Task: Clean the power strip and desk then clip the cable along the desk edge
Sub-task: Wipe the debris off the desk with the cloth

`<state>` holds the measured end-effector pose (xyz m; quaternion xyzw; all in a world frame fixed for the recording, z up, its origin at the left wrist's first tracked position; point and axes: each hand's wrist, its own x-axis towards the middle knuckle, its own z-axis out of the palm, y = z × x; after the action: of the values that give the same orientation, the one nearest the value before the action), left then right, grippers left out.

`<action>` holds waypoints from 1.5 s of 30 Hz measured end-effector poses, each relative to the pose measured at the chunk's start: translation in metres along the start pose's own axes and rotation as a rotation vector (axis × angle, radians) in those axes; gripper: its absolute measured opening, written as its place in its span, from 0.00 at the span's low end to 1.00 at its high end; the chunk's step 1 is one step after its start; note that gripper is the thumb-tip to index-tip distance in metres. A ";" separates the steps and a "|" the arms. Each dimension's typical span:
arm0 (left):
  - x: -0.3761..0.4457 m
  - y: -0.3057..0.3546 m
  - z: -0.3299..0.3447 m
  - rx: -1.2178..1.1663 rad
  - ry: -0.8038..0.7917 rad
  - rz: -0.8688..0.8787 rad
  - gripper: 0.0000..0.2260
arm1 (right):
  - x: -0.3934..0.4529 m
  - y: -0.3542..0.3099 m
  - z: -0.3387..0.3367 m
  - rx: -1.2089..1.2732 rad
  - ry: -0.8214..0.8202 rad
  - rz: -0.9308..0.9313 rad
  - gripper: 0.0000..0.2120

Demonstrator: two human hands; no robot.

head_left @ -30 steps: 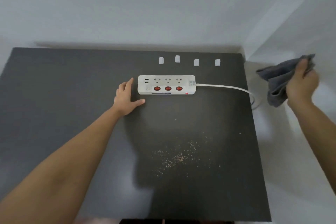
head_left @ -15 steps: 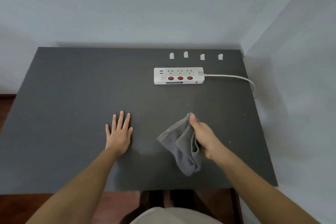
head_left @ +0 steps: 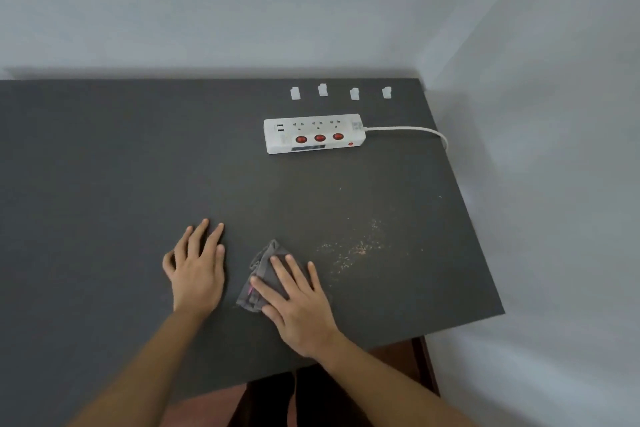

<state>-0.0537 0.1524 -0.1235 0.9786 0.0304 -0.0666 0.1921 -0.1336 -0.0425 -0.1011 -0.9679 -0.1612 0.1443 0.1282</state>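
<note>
A white power strip (head_left: 313, 136) with three red switches lies toward the back of the dark grey desk (head_left: 104, 184). Its white cable (head_left: 408, 131) runs right and drops over the desk's right edge. Several small white cable clips (head_left: 323, 89) stand in a row behind the strip. My right hand (head_left: 294, 298) presses flat on a bunched grey cloth (head_left: 263, 265) near the front of the desk. A patch of brownish crumbs (head_left: 356, 248) lies just right of the cloth. My left hand (head_left: 197, 263) rests flat on the desk beside the cloth, holding nothing.
Grey walls close the desk in at the back and along the right side (head_left: 554, 184). The desk's front edge (head_left: 346, 357) is just behind my right wrist, with dark floor and legs below it.
My right hand went from gripping the hanging cloth to pressing it flat on the desk. The left hand stays flat on the desk. The camera view shifted, and crumbs show beside the cloth.
</note>
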 end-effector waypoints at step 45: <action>0.007 0.052 0.026 0.020 0.067 -0.262 0.22 | -0.021 0.060 -0.007 -0.033 0.142 0.043 0.23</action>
<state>-0.0456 0.0943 -0.1291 0.9699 0.1636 -0.0585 0.1708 -0.1335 -0.1062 -0.1074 -0.9809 -0.1335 0.0752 0.1201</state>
